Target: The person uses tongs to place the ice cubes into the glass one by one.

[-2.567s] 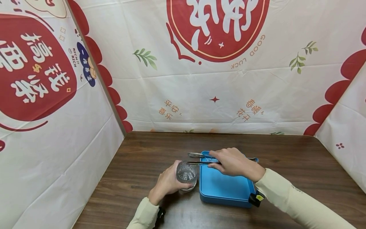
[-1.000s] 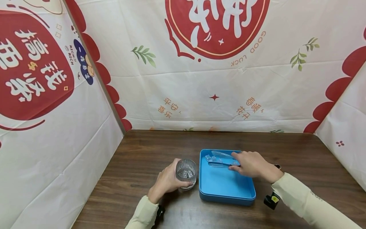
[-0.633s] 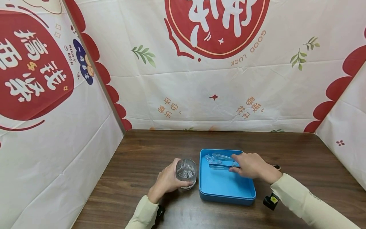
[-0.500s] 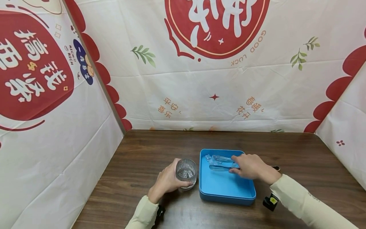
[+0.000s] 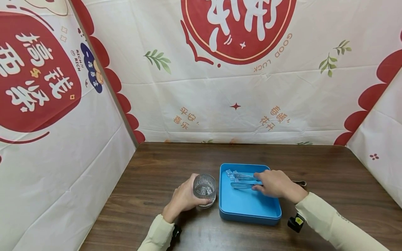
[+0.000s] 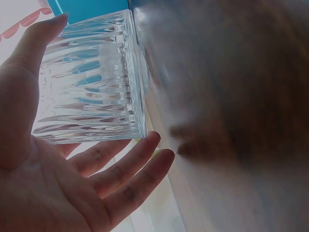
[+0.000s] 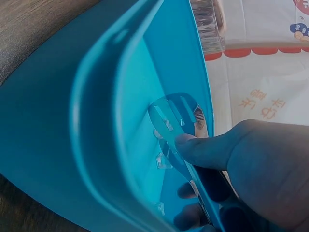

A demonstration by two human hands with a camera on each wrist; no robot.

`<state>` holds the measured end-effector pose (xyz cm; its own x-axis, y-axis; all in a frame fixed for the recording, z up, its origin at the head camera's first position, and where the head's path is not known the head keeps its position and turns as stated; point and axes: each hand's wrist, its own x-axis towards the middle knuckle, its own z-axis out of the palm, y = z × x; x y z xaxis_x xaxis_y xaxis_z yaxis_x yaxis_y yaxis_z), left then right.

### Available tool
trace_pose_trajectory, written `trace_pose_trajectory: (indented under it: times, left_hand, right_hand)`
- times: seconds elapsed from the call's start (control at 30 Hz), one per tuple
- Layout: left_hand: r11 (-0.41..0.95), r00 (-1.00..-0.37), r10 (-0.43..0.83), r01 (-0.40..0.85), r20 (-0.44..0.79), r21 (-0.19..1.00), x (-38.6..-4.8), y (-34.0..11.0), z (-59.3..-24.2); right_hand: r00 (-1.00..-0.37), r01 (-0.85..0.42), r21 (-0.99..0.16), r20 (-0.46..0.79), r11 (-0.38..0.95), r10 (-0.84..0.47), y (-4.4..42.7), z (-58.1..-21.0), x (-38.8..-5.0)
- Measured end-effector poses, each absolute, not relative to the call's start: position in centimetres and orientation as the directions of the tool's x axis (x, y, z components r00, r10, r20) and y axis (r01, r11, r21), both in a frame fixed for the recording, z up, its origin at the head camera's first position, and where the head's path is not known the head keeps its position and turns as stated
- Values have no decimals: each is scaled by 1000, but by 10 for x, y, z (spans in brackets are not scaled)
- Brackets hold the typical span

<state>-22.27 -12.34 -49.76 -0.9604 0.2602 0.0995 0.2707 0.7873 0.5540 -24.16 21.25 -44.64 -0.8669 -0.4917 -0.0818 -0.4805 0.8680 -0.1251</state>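
My left hand [image 5: 182, 198] holds a ribbed clear glass [image 5: 205, 181], thumb on the near side and fingers behind it. Several clear cubes that look like ice lie inside the glass. In the left wrist view the glass [image 6: 91, 82] sits between thumb and fingers. My right hand [image 5: 276, 184] grips metal tongs [image 5: 242, 185] inside a shallow blue box [image 5: 248, 207]. The two arms of the tongs are spread apart, near clear cubes [image 5: 229, 172] at the box's back left. The right wrist view shows the slotted tongs tip [image 7: 164, 116] and a cube [image 7: 163, 161] below it.
The blue box stands just right of the glass on a brown wooden table [image 5: 169, 160]. Printed white cloth [image 5: 204, 94] hangs behind the table and along both sides. A black wrist camera [image 5: 296, 222] hangs under the right sleeve.
My right hand and the tongs have moved from above the glass, right and down into the box. Lately the tongs shift slightly toward the near side among the cubes. The left hand stays on the glass.
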Motion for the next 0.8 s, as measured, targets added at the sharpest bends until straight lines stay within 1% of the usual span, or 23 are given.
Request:
trace_pose_trajectory:
  times: [0.47,0.8]
  left_hand:
    - [787,-961,259,268,97,555,-223,-123,-498]
    - [789,-961,263,268,91,552,-223,-123,-498]
  right_hand:
    - [-862,-499,-119,-32,859,-505,216,-452,-244]
    - [-850,-521,-138,-2,842,-526,217,-455,-246]
